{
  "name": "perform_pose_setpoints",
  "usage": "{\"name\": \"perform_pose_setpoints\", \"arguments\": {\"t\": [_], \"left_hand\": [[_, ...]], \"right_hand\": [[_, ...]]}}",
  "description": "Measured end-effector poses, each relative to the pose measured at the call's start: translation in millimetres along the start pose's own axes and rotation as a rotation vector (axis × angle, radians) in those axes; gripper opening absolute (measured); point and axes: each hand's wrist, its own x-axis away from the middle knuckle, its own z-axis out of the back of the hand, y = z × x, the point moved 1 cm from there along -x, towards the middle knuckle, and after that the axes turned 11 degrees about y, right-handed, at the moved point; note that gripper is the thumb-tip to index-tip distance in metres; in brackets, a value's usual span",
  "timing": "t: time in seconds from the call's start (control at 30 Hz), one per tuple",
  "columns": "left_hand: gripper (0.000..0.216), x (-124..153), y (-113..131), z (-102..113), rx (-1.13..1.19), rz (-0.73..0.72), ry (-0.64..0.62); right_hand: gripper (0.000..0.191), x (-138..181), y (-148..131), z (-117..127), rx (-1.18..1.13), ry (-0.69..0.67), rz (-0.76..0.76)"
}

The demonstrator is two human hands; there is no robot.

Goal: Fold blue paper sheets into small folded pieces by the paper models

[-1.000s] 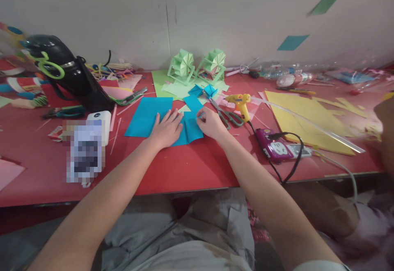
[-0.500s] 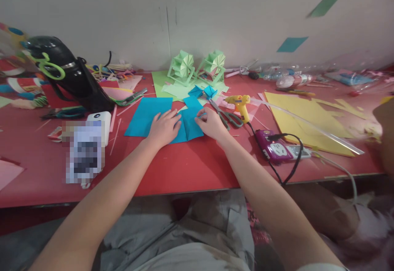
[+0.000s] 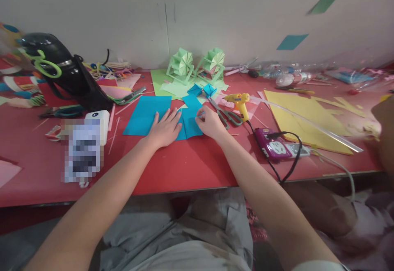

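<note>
My left hand (image 3: 166, 129) lies flat with its fingers spread over creased blue paper (image 3: 191, 124) and the edge of a larger blue sheet (image 3: 147, 111). At the creased paper's right side, the fingers of my right hand (image 3: 211, 124) are curled closed on its edge. A fold line runs down this paper between the hands. Just beyond it are a small blue strip (image 3: 191, 101) and two folded blue paper pieces (image 3: 203, 89). Grey-handled scissors (image 3: 229, 117) rest to the right of my right hand.
Two green paper wheels on stands (image 3: 197, 64) sit at the back. To the right are a yellow glue gun (image 3: 241, 105), a purple power adapter (image 3: 273, 144) with cables and yellow sheets (image 3: 308, 119). A black bottle (image 3: 66, 72) and a white power bank (image 3: 103, 123) stand left.
The view has shifted slightly. My left hand presses a little flatter on the blue paper, while my right hand keeps its hold at the right edge.
</note>
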Motion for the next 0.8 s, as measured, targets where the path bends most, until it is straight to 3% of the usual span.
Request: {"name": "perform_pose_setpoints", "arguments": {"t": [0.47,0.67,0.8], "left_hand": [[0.06,0.7,1.2,1.3,0.011,0.011,0.005],[0.059,1.3,0.2,1.5,0.039,0.003,0.056],[0.054,0.2,-1.4,3.0,0.047,-0.005,0.121]], "right_hand": [[0.013,1.6,-1.5,2.4,-0.004,-0.016,0.033],[0.025,2.5,-3.7,6.1,-0.06,0.004,-0.001],[0.019,2.7,-4.3,5.6,-0.089,-0.047,-0.026]]}}
